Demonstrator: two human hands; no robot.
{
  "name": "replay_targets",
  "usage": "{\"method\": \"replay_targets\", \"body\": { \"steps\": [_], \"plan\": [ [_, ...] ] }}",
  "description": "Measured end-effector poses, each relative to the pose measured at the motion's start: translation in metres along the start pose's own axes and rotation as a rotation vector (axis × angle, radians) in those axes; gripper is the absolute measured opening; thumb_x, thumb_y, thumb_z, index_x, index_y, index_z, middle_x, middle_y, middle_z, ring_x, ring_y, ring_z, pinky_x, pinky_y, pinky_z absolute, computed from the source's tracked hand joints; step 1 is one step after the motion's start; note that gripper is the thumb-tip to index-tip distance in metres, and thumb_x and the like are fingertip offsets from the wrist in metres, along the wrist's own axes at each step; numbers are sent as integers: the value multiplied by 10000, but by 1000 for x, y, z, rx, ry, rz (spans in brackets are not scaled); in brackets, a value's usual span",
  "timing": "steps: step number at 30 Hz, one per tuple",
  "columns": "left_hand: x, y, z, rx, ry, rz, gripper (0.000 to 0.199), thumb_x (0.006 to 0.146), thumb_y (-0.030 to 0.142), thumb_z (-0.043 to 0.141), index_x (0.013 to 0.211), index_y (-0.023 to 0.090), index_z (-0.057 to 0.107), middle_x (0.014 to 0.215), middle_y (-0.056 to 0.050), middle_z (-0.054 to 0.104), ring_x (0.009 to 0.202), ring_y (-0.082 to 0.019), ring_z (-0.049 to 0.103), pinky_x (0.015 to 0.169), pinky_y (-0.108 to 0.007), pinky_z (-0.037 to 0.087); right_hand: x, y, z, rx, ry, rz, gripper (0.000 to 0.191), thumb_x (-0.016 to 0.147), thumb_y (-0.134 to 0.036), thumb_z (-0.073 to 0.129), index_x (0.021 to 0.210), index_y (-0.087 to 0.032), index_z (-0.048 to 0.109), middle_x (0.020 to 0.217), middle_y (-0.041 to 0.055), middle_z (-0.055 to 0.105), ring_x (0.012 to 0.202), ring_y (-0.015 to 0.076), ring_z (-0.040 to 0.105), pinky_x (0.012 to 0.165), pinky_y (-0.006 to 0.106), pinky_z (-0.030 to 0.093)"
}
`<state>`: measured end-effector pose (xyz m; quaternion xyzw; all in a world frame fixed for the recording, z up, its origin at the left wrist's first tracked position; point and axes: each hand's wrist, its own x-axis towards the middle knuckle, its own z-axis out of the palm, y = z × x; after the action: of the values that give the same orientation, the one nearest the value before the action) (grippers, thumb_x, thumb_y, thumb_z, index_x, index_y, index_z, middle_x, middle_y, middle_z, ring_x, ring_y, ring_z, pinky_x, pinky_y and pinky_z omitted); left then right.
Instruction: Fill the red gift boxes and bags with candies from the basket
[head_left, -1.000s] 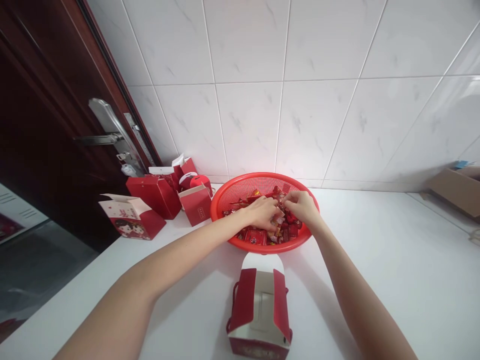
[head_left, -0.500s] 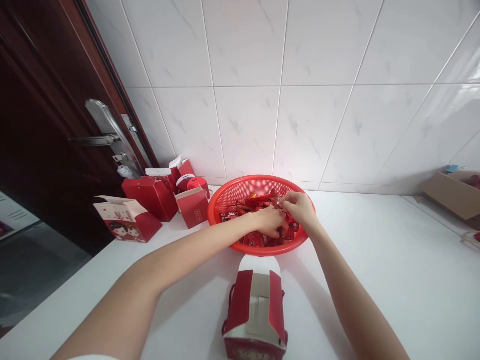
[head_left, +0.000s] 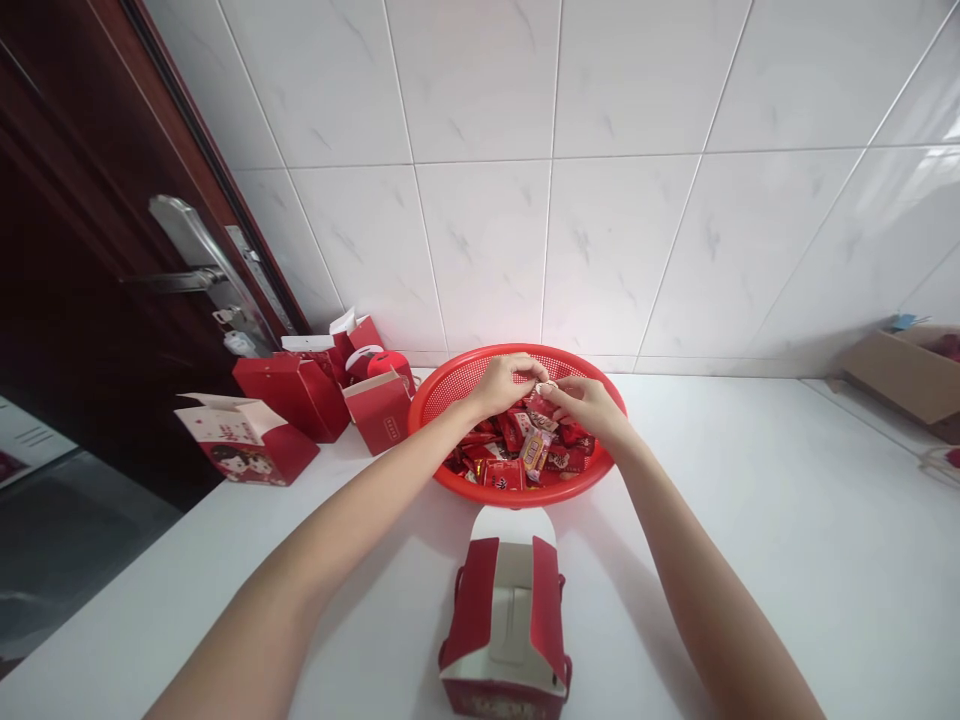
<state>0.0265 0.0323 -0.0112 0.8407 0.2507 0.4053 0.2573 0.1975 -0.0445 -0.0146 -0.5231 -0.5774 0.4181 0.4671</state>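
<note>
Over the red plastic basket (head_left: 517, 497), my two hands meet fingertip to fingertip. My right hand (head_left: 589, 405) pinches a small red-and-white wrapped candy (head_left: 545, 390). From the other side, the closed fingers of my left hand (head_left: 504, 386) touch the same wrapper's edge and partly cover it. Below them the basket holds several wrapped candies (head_left: 501, 474), mostly red, and one lighter, purplish packet (head_left: 535, 450) lies on top. In front of the basket, near me, stands a red gift box (head_left: 474, 610) with cord handles, its top flaps apart and its pale inside showing.
Several red gift boxes (head_left: 292, 395) crowd the left, by the dark door (head_left: 67, 200) with its metal handle. A printed box (head_left: 244, 445) stands at the white table's (head_left: 720, 500) left edge. At far right sits a cardboard box (head_left: 900, 378). A tiled wall (head_left: 487, 250) rises behind.
My left hand has come up out of the candies and over to my right hand's fingertips. More of the candies now shows, including the purplish packet. The view has shifted slightly.
</note>
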Motion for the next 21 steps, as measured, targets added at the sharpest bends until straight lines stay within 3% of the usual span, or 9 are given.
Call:
{"method": "replay_targets", "body": {
  "steps": [3, 5, 7, 9, 11, 14, 17, 21],
  "plan": [
    [-1, -1, 1, -15, -34, -86, 188, 795, 144, 633, 956, 162, 729, 869, -28, 743, 832, -173, 688, 782, -288, 544, 0, 2, -1, 74, 66, -27, 296, 712, -411, 826, 785, -203, 629, 663, 4, 679, 625, 187, 664, 592, 305, 522],
    [-2, -1, 0, 17, -141, -207, 287, 801, 189, 667, 1085, 157, 693, 829, -19, 730, 771, -176, 683, 693, -271, 529, 1, 5, -2, 129, 155, -51, 315, 673, -381, 836, 803, -216, 602, 642, -18, 655, 646, 191, 663, 600, 309, 520],
    [-3, 0, -1, 88, -326, -287, 265, 791, 241, 710, 1042, 157, 699, 800, -19, 727, 719, -176, 671, 634, -255, 496, 3, 7, -1, 173, 201, -57, 321, 663, -367, 815, 853, -213, 607, 675, -14, 669, 668, 193, 667, 615, 314, 521],
    [-5, 1, -2, 193, -519, -285, 158, 787, 279, 732, 902, 171, 729, 798, -21, 741, 712, -171, 667, 636, -244, 471, 3, 7, -1, 185, 218, -51, 329, 669, -363, 785, 903, -203, 618, 706, -3, 687, 687, 194, 669, 621, 312, 514],
    [-5, 2, -3, 328, -595, -271, 109, 828, 272, 684, 836, 188, 753, 781, -15, 750, 710, -167, 664, 640, -240, 448, 2, 6, 0, 168, 244, -48, 326, 679, -365, 765, 916, -197, 618, 712, 1, 688, 692, 190, 661, 617, 303, 502],
    [-3, 1, -4, 485, -494, -308, 236, 896, 204, 545, 891, 190, 780, 830, -45, 770, 768, -199, 680, 647, -269, 433, 1, 4, 0, 160, 289, -40, 292, 692, -375, 753, 874, -201, 607, 700, 0, 674, 676, 181, 641, 614, 301, 491],
    [-1, -5, -6, 553, -397, -344, 303, 870, 122, 496, 944, 180, 784, 968, -89, 783, 898, -245, 696, 693, -299, 450, 1, 4, 0, 163, 299, -37, 256, 694, -374, 747, 824, -203, 607, 690, -3, 656, 666, 179, 633, 633, 313, 496],
    [-2, -14, -7, 588, -371, -335, 355, 837, 85, 508, 1037, 198, 779, 1096, -93, 771, 1011, -262, 692, 803, -317, 491, 1, 4, 0, 146, 294, -42, 236, 692, -365, 734, 823, -202, 626, 692, -5, 655, 680, 181, 628, 648, 315, 497]
  ]
}}
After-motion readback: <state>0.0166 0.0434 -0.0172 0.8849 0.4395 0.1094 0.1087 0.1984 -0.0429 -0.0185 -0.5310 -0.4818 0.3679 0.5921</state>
